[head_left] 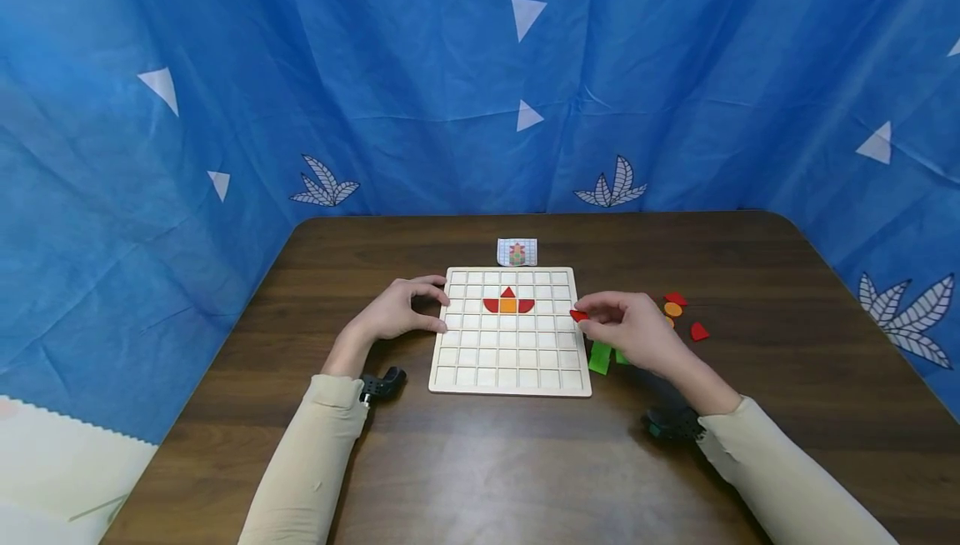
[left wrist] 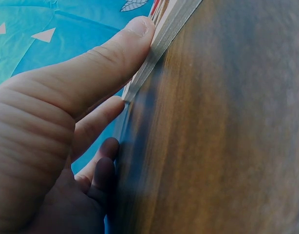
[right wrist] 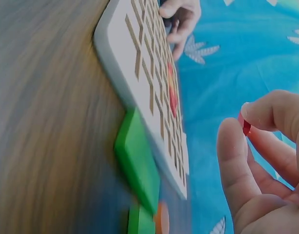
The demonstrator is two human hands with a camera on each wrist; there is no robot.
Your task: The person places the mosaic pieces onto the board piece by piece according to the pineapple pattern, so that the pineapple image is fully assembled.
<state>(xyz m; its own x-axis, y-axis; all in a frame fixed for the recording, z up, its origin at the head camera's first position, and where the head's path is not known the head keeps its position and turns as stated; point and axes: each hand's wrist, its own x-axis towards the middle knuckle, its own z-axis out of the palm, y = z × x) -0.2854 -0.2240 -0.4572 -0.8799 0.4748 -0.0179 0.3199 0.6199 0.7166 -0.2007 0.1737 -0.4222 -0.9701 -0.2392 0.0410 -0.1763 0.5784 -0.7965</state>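
Note:
A pale wooden grid board [head_left: 487,357] lies on the table. On it, an orange square [head_left: 507,306] sits between two red rounded pieces [head_left: 491,305], with a red triangle [head_left: 508,292] just above the square. My left hand [head_left: 393,309] rests at the board's left edge, thumb and fingers spread along it; in the left wrist view the thumb [left wrist: 125,44] touches the rim. Near the board's right edge, my right hand [head_left: 630,324] pinches a small red piece [head_left: 578,315] between thumb and index finger. The right wrist view shows this red piece [right wrist: 244,124] held up beside the board.
Behind the board lies a small picture card [head_left: 517,252] with a coloured grid pattern. Green pieces [head_left: 600,357] lie against the board's right side, partly under my right hand. Farther right are orange discs [head_left: 672,309] and red pieces [head_left: 699,331]. A blue curtain [head_left: 450,70] hangs behind the table.

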